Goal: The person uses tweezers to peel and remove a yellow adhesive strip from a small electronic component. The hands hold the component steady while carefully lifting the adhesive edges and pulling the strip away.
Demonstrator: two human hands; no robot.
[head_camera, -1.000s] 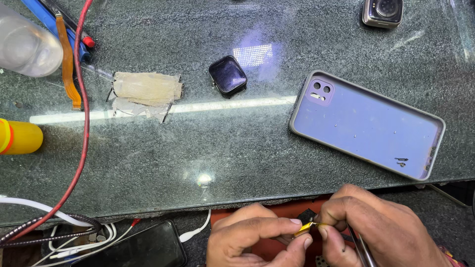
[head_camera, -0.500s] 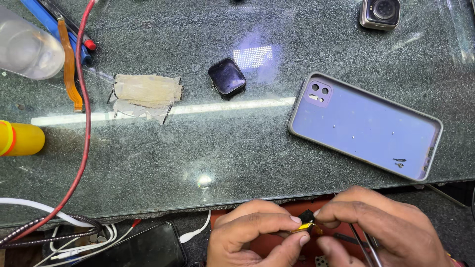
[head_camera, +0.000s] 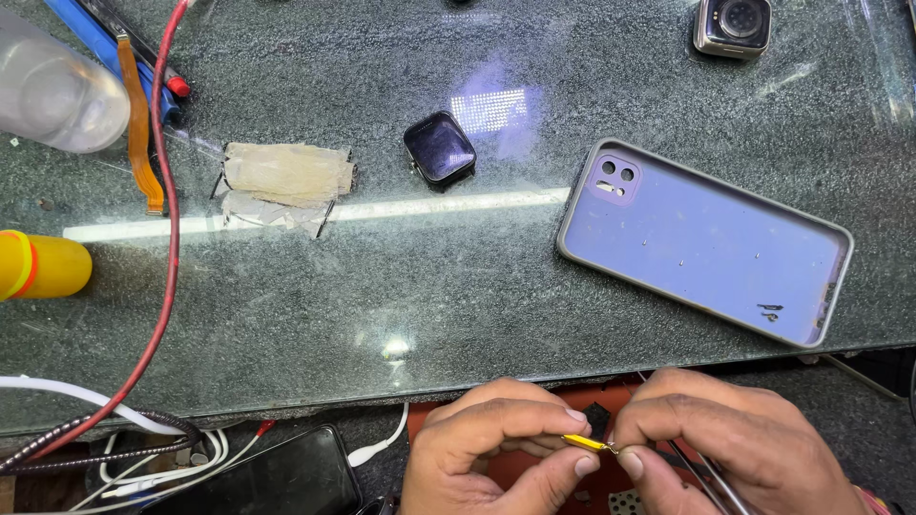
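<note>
Your one view comes from the head camera, looking steeply down at the glass bench from close above. Your hands sit at the bottom edge, nearest you; the far side runs along the top.

A thin yellow strip, small and flat, lies almost level between my two pinches. My left hand nips its left end between thumb and forefinger; my right hand meets its tapered right tip.
</note>
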